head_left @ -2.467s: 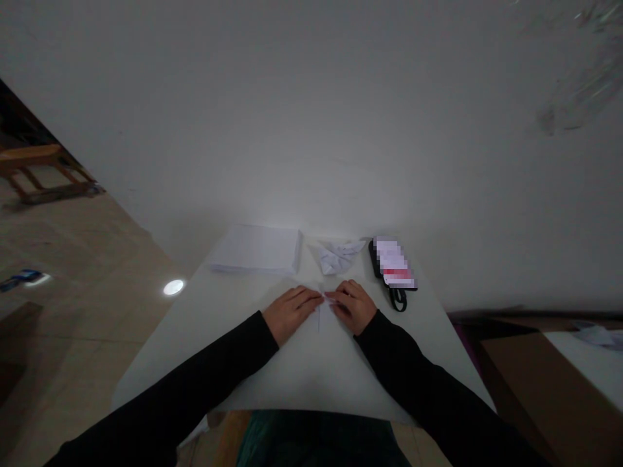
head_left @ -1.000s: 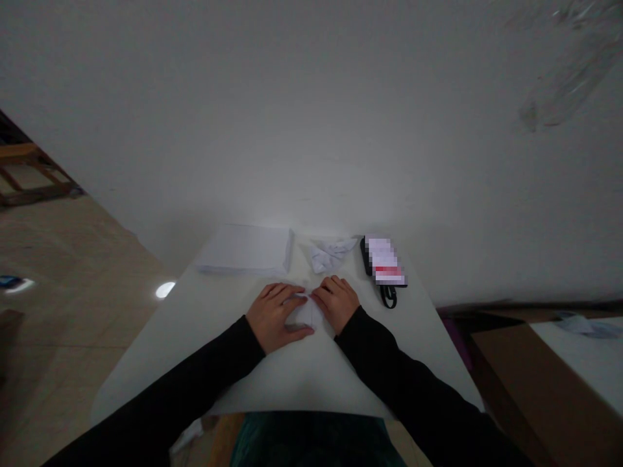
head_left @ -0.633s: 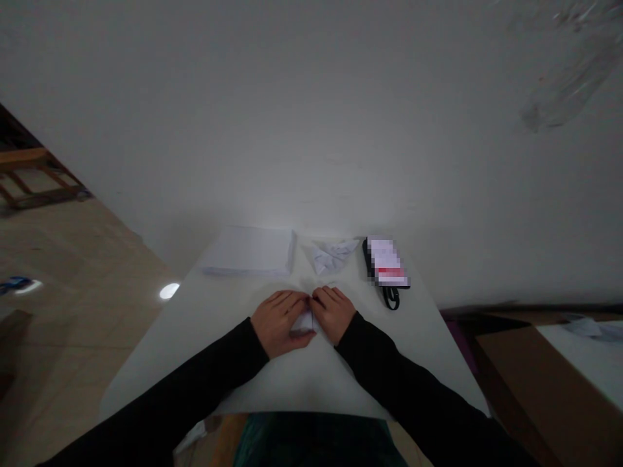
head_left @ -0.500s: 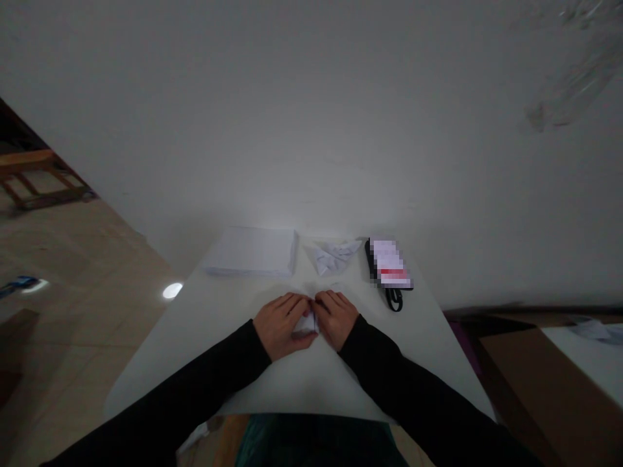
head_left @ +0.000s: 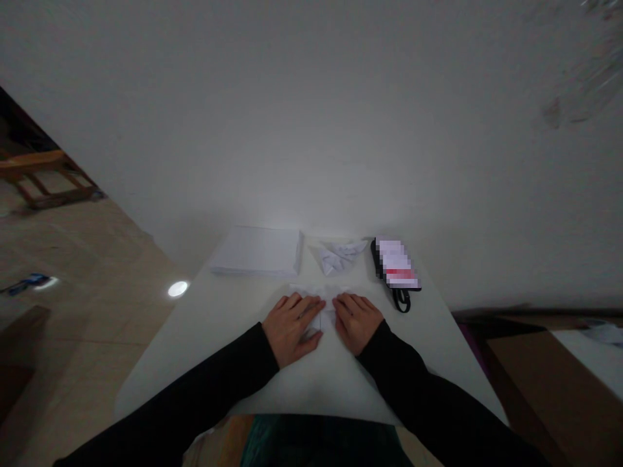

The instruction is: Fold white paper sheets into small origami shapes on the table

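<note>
My left hand (head_left: 293, 326) and my right hand (head_left: 357, 320) lie side by side on a small white folded paper (head_left: 321, 299) in the middle of the white table (head_left: 204, 344). The fingers of both hands are stretched out flat and press the paper down, with the fingertips close together over its centre. Part of the paper shows beyond the fingertips and between the hands. Black sleeves cover both arms up to the wrists.
At the table's back edge sit a stack of white sheets (head_left: 257, 251), a folded paper shape (head_left: 338, 255) and a dark object with a black strap (head_left: 396, 275). The white wall stands just behind. A brown cardboard surface (head_left: 540, 383) lies to the right, tiled floor to the left.
Half a second ago the hands were bunched together over the paper; now they have drawn slightly apart and lie flatter, with more of the paper spread out beyond the fingertips.
</note>
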`<state>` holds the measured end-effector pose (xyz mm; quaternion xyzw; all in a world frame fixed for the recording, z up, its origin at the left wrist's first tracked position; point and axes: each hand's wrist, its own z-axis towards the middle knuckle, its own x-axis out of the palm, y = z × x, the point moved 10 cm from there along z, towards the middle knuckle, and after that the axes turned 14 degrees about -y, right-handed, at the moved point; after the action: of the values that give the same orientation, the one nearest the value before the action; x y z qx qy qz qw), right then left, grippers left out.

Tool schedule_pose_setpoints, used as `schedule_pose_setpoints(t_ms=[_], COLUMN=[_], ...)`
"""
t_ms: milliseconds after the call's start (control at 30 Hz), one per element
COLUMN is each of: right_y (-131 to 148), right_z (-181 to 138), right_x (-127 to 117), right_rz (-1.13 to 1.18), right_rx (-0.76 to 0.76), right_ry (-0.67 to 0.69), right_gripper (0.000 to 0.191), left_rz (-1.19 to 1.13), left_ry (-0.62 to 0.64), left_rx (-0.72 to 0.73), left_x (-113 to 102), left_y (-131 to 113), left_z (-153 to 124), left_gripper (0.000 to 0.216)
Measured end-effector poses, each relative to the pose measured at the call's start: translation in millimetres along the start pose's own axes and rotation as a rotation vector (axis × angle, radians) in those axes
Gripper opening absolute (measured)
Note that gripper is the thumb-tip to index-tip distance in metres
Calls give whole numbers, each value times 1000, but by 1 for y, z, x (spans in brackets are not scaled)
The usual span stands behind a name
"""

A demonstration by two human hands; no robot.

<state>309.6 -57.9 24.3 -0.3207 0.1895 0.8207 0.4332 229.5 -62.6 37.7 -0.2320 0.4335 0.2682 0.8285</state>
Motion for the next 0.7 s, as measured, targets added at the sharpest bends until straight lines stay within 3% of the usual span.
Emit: schedule_pose_setpoints(t_ms=[233,400,567,700], right_y=[-24,-18,-10,-6], right_z=[-5,4,7,1], right_x=[-8,-1,0,-6], right_rz=[152,26,66,55], right_rx=[-131,-251,-402,-425], right_ry=[-75,-106,-122,-140], right_gripper=[20,20,25,26], left_rz=[-90,-99,-137,-127], left_ry=[-38,-59,-30,-38], left_rx=[5,-22,-70,-76], left_x=[6,9,10,10], left_y=[2,8,13,14], left_z=[-3,-2,1,0], left_gripper=[47,47,48,56])
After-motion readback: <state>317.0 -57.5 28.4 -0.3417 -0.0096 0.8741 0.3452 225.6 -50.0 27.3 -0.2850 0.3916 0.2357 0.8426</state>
